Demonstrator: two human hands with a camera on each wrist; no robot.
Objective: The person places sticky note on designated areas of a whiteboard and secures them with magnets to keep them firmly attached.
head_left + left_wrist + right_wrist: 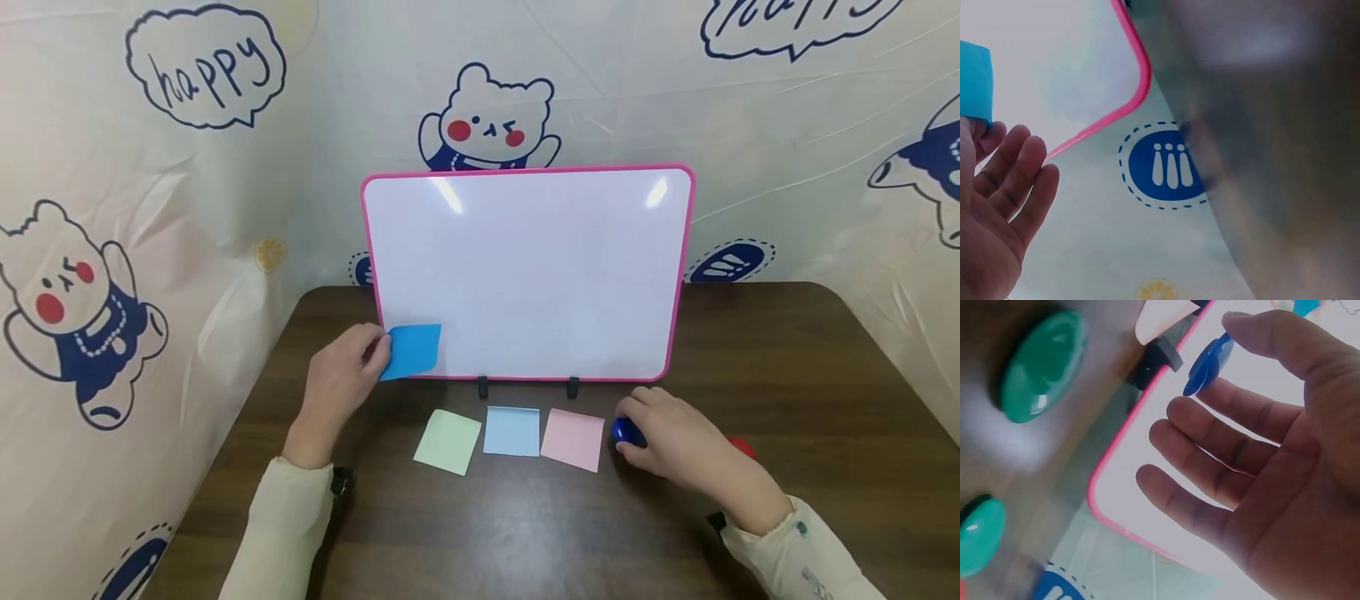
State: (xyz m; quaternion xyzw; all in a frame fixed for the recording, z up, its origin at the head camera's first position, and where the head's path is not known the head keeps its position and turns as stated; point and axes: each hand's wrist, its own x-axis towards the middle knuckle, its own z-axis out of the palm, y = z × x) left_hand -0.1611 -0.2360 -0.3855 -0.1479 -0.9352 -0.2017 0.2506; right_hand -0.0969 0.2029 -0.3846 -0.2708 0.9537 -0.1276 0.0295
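My left hand (341, 371) pinches a bright blue sticky note (415, 350) by its left edge. The note lies in front of the lower left corner of a pink-framed whiteboard (525, 275); whether it touches the surface I cannot tell. In the left wrist view part of the same note (974, 81) shows above the fingers. To the right, my right hand (675, 437) pinches a round blue magnet (627, 432) between thumb and forefinger, low over the table. The right wrist view shows this magnet (1209, 364) at the fingertips, the other fingers spread loosely.
A green note (447, 442), a light blue note (512, 432) and a pink note (573, 439) lie in a row before the board. Small black feet (483, 387) support it. Two green magnets (1044, 365) lie near the right hand; a red object (742, 447) is partly hidden behind that wrist.
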